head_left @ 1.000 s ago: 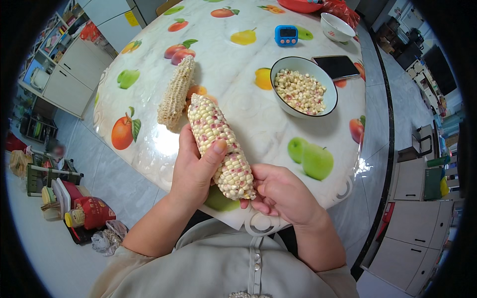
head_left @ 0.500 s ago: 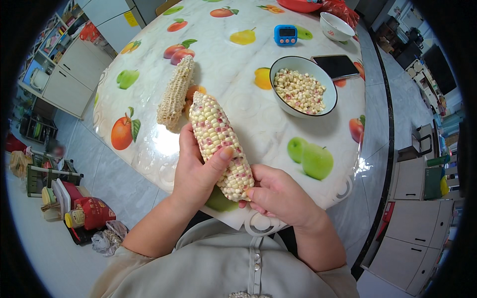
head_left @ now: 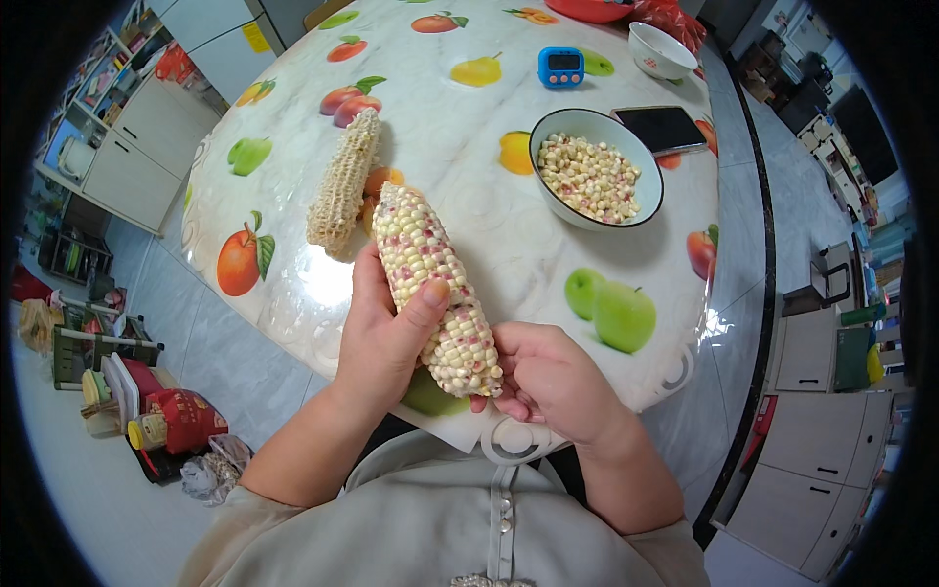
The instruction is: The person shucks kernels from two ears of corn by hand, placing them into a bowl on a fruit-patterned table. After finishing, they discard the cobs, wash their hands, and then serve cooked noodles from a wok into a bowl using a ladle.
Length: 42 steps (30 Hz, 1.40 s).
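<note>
An ear of corn (head_left: 423,256) with cream and purplish-red kernels slants over the table's near edge, its narrow tip pointing away from me. My left hand (head_left: 384,342) is closed round its left side, thumb lying across the kernels. At the thick lower end, my right hand (head_left: 553,382) is closed against the right side, with its fingers curled partly underneath. A stripped corn cob (head_left: 344,186) lies just beyond my left hand. To the right, loose kernels (head_left: 590,178) fill part of a pale bowl (head_left: 550,201) with a dark rim.
The table (head_left: 430,137) has a fruit-printed cover. Beside the bowl lies a dark-screened phone (head_left: 661,130). Farther back are a blue timer (head_left: 560,67), a white bowl (head_left: 662,53), a red plastic bag (head_left: 678,20) and a red basin (head_left: 591,10).
My right thumb has drawn back from the kernels at the corn's lower end and bent inward. My left hand and the ear have shifted only slightly.
</note>
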{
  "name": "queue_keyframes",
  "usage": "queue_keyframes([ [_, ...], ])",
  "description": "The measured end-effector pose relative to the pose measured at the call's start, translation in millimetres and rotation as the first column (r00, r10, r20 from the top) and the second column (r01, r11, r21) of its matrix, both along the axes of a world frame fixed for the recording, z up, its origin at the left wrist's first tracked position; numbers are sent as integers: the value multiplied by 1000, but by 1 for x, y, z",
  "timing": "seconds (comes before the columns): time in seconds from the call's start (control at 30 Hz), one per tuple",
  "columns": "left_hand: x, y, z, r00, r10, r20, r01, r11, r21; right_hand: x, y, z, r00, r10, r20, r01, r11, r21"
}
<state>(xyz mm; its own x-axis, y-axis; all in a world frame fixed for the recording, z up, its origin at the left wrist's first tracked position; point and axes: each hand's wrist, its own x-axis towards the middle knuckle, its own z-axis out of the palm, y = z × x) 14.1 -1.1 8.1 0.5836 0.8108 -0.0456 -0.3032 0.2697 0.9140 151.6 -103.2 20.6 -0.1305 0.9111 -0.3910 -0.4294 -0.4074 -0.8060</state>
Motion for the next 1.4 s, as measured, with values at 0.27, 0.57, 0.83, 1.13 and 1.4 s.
queue_keyframes([
  [0.27, 1, 1, 0, 1000, 1, 9, -1, 1000, 2, -1, -1, 4, 999, 33, 24, -34, 999, 39],
  [0.57, 1, 2, -3, 1000, 29, 3, -29, 1000, 0, 1, -1, 0, 999, 29, -43, -29, 1000, -3],
  [0.83, 4, -1, 0, 996, 58, -64, -52, 994, 92, -9, -2, -16, 952, -51, 301, 3, 987, 158],
  [1.13, 3, -1, -2, 998, 49, -44, -45, 994, 100, -6, 3, 2, 987, -17, 163, 15, 1000, 14],
  [1.4, 3, 0, 0, 998, 48, -33, -47, 997, 53, -3, 0, 5, 999, 17, 42, -18, 999, 31],
])
